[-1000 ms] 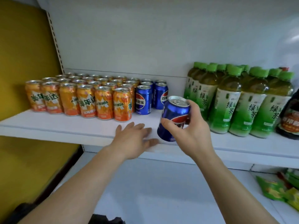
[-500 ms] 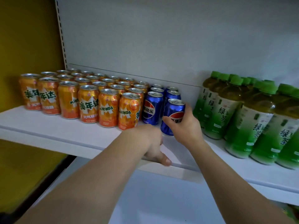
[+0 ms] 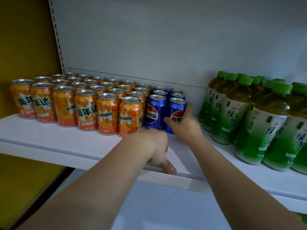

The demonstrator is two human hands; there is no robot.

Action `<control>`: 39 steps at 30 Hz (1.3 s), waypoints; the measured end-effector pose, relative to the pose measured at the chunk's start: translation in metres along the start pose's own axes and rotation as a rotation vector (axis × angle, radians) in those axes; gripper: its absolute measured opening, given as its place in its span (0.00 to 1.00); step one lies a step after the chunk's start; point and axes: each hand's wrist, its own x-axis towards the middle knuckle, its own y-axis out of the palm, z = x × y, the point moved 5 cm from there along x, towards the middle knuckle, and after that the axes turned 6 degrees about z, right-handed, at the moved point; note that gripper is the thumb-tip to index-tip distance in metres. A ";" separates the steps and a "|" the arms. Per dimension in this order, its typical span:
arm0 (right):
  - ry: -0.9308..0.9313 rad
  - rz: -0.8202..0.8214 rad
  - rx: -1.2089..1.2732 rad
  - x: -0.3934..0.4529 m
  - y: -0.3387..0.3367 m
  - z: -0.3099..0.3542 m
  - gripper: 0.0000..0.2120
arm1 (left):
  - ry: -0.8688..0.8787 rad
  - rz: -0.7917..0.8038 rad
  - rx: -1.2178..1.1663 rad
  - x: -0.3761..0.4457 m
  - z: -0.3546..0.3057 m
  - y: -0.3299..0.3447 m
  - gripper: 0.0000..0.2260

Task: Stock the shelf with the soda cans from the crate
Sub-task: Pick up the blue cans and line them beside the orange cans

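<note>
Along the white shelf (image 3: 69,141), which runs from the left edge of the view to the right and carries everything here, the goods stand in three blocks against the pale back panel (image 3: 149,39). Toward the shelf's right end stands a cluster of green tea bottles (image 3: 259,120) with green caps, the tallest things on it, several rows deep. Toward the left end stands the block of orange soda cans (image 3: 79,100), six across the front and reaching back toward the rear edge (their silver tops all upright). Between these two blocks are the blue soda cans (image 3: 159,97), two columns wide and a few deep, just beside the orange ones and apart from the bottles. The front can of the right column, the blue can (image 3: 176,112), stands upright on the shelf, touching its blue neighbour on the left, and the right hand (image 3: 184,125) grips it, thumb across the label and fingers wrapped round the far side. The left hand (image 3: 157,146) rests on the shelf's front edge just below the blue cans, knuckles up, fingers curled over the lip with the thumb (image 3: 169,168) pressed on the front face, so it grips the edge itself.
</note>
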 end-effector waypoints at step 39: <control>-0.029 -0.205 -0.032 -0.271 -0.022 -0.181 0.07 | 0.214 -0.282 -0.780 -0.012 -0.114 0.262 0.10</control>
